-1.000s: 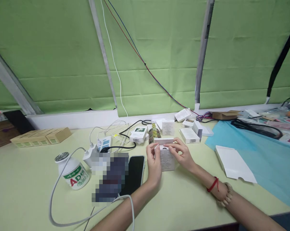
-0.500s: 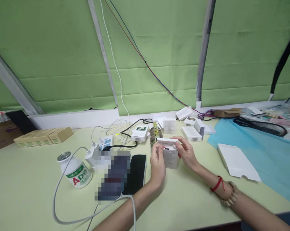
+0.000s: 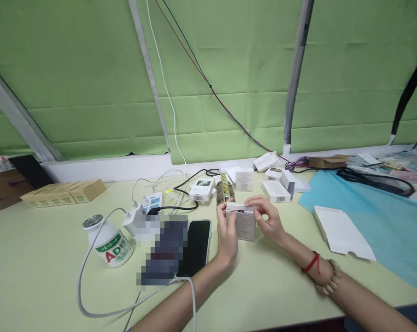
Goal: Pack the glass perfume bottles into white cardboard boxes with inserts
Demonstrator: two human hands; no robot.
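A small white box [image 3: 244,224] with printed text stands upright on the pale green table [image 3: 38,276]. My left hand [image 3: 227,233] grips its left side. My right hand [image 3: 268,217] holds its right side, with fingers pinching the top flap, which lies almost flat over the opening. A small bottle [image 3: 224,190] with yellow contents stands just behind the box.
A black phone [image 3: 197,246] lies left of my left hand, beside a blurred patch. A white AD bottle [image 3: 108,243] lies further left, with white cables and chargers [image 3: 139,213]. Several small white boxes [image 3: 273,190] sit behind. A flat white card [image 3: 339,233] lies on blue cloth [image 3: 395,230]. Brown boxes [image 3: 63,193] stand at far left.
The box's top flap has come down from raised to nearly shut. My right fingers moved onto the flap. The box stayed between both hands.
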